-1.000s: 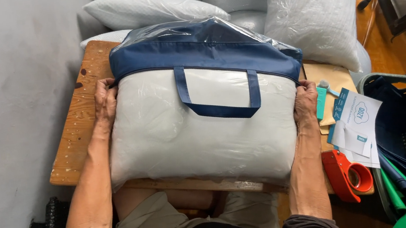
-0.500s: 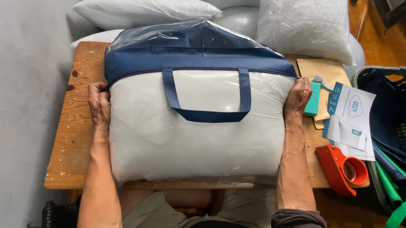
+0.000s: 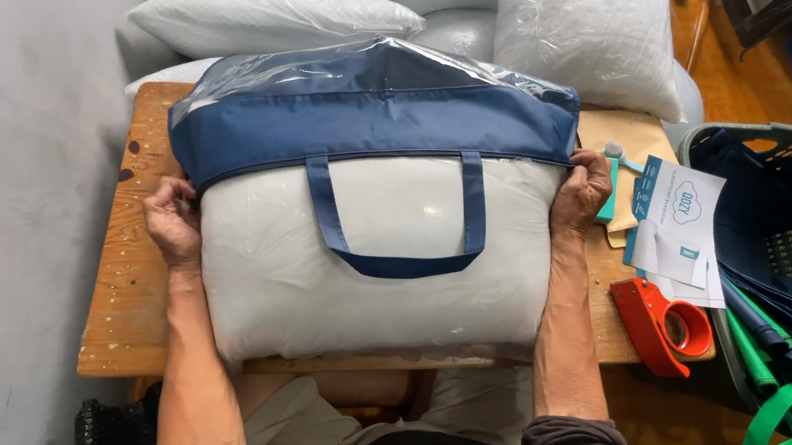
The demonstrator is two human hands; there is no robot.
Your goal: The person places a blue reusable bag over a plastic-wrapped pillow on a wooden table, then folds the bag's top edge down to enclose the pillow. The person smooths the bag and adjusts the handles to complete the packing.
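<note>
both hands have shifted up the bag's sides since the earlier frame, and its blue top band now stands taller toward me. my left hand (image 3: 172, 219) grips the left corner of the pillow bag (image 3: 370, 255), fingers curled onto the seam; my right hand (image 3: 581, 190) pinches the right corner the same way. this two-corner hold keeps the stuffed bag square on the wooden table (image 3: 131, 270). the carry handle (image 3: 399, 220) lies flat on the clear front. a red tape dispenser (image 3: 664, 326) and paper leaflets (image 3: 679, 232) sit to the right, beside a basket (image 3: 770, 139).
</note>
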